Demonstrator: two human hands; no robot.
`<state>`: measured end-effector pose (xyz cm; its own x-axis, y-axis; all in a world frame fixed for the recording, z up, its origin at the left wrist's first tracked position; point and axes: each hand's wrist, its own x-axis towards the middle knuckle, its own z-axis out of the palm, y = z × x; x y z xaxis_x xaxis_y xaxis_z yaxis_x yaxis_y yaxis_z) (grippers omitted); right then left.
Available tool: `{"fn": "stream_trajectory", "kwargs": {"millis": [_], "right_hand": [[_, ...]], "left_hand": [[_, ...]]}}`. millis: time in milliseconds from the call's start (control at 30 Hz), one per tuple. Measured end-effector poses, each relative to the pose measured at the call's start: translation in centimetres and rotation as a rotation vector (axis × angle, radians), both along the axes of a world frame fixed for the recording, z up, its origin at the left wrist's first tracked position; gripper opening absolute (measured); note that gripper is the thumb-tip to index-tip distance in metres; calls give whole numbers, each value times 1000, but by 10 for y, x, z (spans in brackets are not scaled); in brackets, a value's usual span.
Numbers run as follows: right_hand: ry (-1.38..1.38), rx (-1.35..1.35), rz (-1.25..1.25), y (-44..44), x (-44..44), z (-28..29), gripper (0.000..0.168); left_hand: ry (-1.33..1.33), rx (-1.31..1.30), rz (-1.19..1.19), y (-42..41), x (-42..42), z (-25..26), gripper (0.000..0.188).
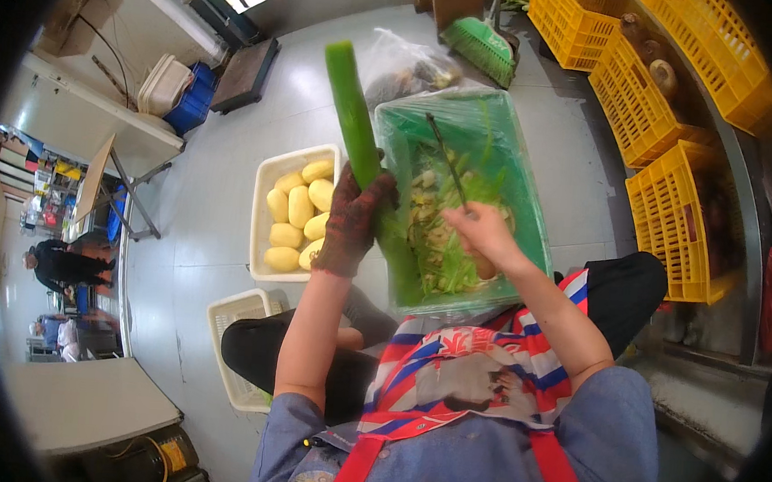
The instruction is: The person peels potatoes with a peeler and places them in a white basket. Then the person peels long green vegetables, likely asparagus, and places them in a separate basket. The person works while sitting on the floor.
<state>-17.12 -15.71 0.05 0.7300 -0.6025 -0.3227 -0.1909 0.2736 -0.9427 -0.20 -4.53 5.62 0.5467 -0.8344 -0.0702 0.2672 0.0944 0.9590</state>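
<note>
My left hand (354, 222), in a dark red-and-black work glove, grips a long green stem vegetable, likely celtuce (349, 99). The stalk slants up past the glove, and its lower end reaches over a green plastic bin (526, 177) lined with clear film. Bare, my right hand (485, 237) is closed around a thin dark tool (446, 153), perhaps a peeler or narrow knife, that points up and left. That tool is apart from the stalk. Green and pale peelings (454, 268) lie in the bin below both hands.
Peeled potatoes (300, 206) fill a white basket (258, 233) left of the bin. Another white basket (217, 343) sits by my left knee. Yellow crates (666, 218) line the right side. Beyond the bin are a plastic bag (403, 70) and green broom (481, 45). Two people stand far left.
</note>
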Motion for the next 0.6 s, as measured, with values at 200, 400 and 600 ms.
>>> {"fn": "stream_trajectory", "kwargs": {"millis": [200, 400, 600], "right_hand": [[5, 22, 0, 25, 17, 21, 31], [1, -25, 33, 33, 18, -7, 27], [221, -388, -63, 0, 0, -36, 20]], "left_hand": [[746, -66, -22, -3, 5, -48, 40], [769, -33, 41, 3, -1, -76, 38], [526, -79, 51, 13, 9, -73, 33]]}}
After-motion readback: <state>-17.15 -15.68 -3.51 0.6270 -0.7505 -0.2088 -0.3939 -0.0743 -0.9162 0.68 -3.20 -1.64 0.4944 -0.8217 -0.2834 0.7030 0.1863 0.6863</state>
